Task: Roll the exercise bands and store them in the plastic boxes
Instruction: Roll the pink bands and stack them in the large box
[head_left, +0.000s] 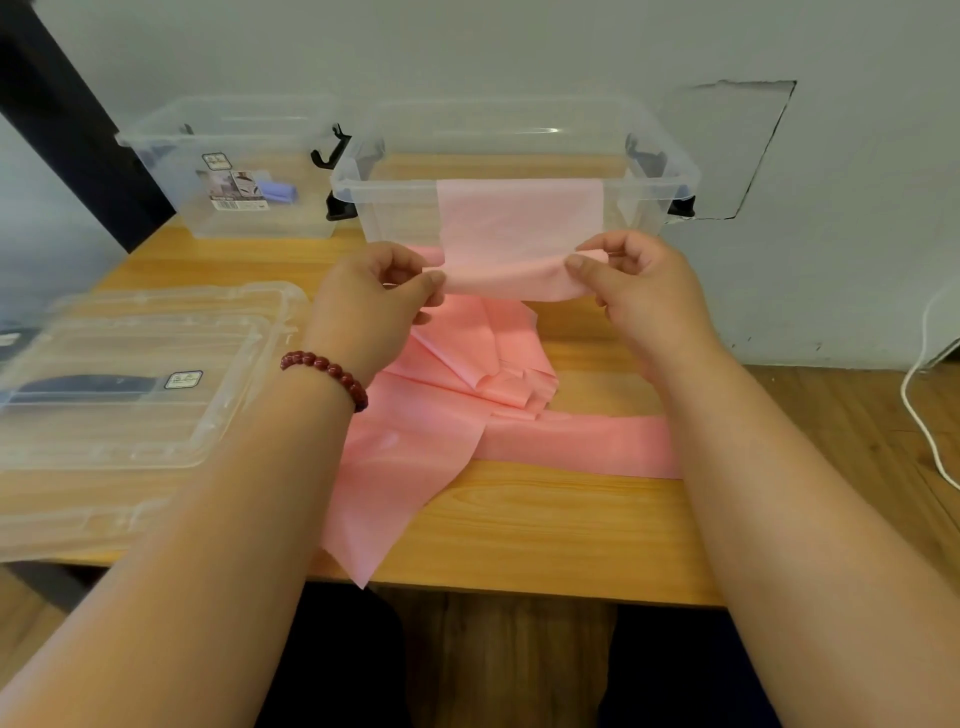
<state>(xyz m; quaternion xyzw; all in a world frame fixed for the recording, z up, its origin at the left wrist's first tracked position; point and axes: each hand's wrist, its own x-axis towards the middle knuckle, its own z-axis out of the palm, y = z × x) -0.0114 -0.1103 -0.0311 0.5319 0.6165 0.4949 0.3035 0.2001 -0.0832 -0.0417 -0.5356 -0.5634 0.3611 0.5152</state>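
A long pink exercise band lies crumpled across the wooden table, one end hanging over the front edge. Its upper end is lifted and folded over between my hands in front of the right clear plastic box. My left hand pinches the band's left edge between thumb and fingers. My right hand pinches the right edge the same way. The left clear box holds a rolled purple band.
Two clear box lids lie stacked at the table's left. A white cable runs down by the wall at right. The grey wall stands right behind the boxes. Below the front edge is wooden floor.
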